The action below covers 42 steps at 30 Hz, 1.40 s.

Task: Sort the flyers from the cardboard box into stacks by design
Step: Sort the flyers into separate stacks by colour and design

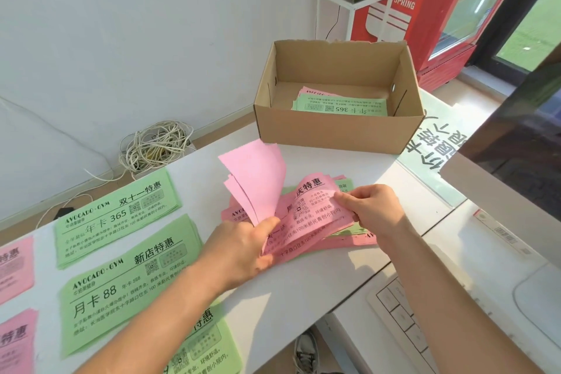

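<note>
A loose pile of pink and green flyers point(340, 238) lies on the white table in front of the cardboard box point(334, 127). My left hand point(243, 249) grips the near left edge of the pile, with a few pink flyers point(258, 176) lifted and fanned upward. My right hand point(370, 206) pinches the right end of a bowed pink flyer point(312, 212) on top of the pile. Green flyers point(343, 106) remain inside the box. Sorted stacks lie at the left: three green ones point(118, 215) point(127, 279) point(206, 346) and two pink ones point(13, 267) point(16, 343).
A keyboard point(403, 316) and a monitor point(516, 143) stand at the right. A coil of white cable point(154, 146) lies on the floor by the wall. A red drinks fridge point(434, 9) stands behind the box. A shoe point(306, 349) shows below the table edge.
</note>
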### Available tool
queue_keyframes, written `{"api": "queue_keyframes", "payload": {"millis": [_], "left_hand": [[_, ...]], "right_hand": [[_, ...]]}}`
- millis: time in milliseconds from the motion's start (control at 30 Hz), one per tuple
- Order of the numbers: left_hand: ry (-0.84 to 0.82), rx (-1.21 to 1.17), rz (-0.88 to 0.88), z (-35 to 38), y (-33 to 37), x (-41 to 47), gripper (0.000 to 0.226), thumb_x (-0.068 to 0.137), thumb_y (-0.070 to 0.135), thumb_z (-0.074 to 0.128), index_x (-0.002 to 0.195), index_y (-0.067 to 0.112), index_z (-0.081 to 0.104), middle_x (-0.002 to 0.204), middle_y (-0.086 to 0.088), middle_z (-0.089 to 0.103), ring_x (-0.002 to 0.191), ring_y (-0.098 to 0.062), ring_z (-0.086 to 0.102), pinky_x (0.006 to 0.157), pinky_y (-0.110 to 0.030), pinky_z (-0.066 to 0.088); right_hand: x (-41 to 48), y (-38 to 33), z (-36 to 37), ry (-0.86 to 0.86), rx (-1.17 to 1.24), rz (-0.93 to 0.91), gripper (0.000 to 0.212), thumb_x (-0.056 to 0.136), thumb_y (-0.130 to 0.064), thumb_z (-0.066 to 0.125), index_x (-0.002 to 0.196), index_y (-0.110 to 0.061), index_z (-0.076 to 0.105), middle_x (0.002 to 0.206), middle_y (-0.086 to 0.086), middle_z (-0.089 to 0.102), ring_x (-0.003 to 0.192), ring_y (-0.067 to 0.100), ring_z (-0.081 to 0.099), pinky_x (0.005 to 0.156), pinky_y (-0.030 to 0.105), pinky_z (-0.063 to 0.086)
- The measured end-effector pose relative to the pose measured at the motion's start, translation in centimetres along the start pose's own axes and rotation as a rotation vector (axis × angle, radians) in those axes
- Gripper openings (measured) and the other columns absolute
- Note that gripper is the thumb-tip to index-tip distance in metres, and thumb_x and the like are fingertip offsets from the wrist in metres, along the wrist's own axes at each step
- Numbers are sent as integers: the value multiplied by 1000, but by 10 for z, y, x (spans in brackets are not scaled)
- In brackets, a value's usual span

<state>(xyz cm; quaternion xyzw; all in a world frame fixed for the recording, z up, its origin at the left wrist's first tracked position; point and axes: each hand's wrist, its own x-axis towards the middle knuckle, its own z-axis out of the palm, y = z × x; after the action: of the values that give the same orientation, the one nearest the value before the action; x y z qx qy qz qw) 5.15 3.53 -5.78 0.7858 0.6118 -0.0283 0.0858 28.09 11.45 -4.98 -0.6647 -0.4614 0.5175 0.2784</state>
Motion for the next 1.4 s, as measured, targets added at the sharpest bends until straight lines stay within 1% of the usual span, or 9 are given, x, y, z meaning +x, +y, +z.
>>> {"api": "queue_keyframes", "payload": {"millis": [133,300,433,633,733,867,1133,1267,1400], "left_hand": [[141,-312,-67,0,-11,-3,25,87,36,50,111,43,46,75,-2,65,72,-28,62,63,-30,40],[263,-557,-194,0,-17,-6,83,95,16,48,138,61,-7,72,-6,61,55,-16,55,60,-32,42],[201,-448,-65,4,-17,-10,63,96,34,47,127,75,12,83,-3,62,64,-12,57,68,-24,43],[42,-23,10,-1,8,-10,73,87,52,55,147,31,20,96,-1,62,81,-21,59,72,-28,43],[106,-338,-40,-1,-6,-9,27,87,36,53,114,36,58,75,11,63,64,-4,53,65,-24,40],[193,-595,-311,7,-22,-6,19,93,27,54,80,13,55,61,3,58,57,-6,51,60,-30,35],[235,-455,-215,3,-12,-6,18,94,31,54,101,16,46,81,-1,65,71,-28,59,59,-33,36],[227,-205,117,5,3,-11,82,87,25,64,149,34,12,89,-3,69,45,-21,53,45,-29,49],[214,112,207,10,11,-11,92,78,43,69,150,20,16,116,-7,65,74,-24,66,50,-27,53]], "right_hand": [[3,6,3,83,-142,-72,36,87,-35,68,63,-8,66,53,-2,58,45,12,45,46,24,36],[2,8,0,9,-282,-73,3,89,-27,65,89,-24,65,73,-5,69,70,13,68,51,21,47],[3,14,0,33,-150,-70,21,81,-24,74,101,-22,69,83,6,71,73,18,69,65,30,56],[4,12,6,73,55,-89,14,81,-23,75,94,-20,70,80,6,68,68,19,62,58,28,47],[4,14,9,134,-37,-153,8,85,-27,71,92,-23,69,75,1,69,78,22,65,72,35,53],[3,14,8,154,-187,-195,7,90,-31,64,95,-26,65,78,2,66,69,17,62,54,23,42],[2,14,9,149,-317,-202,16,92,-30,59,105,-22,65,78,1,64,70,17,58,59,26,41],[-2,1,7,-29,13,-66,37,98,-48,39,101,-20,62,88,12,71,80,26,68,70,36,55],[4,-12,-6,-265,158,112,73,86,-75,25,96,-16,67,68,8,61,57,19,55,56,27,43]]}}
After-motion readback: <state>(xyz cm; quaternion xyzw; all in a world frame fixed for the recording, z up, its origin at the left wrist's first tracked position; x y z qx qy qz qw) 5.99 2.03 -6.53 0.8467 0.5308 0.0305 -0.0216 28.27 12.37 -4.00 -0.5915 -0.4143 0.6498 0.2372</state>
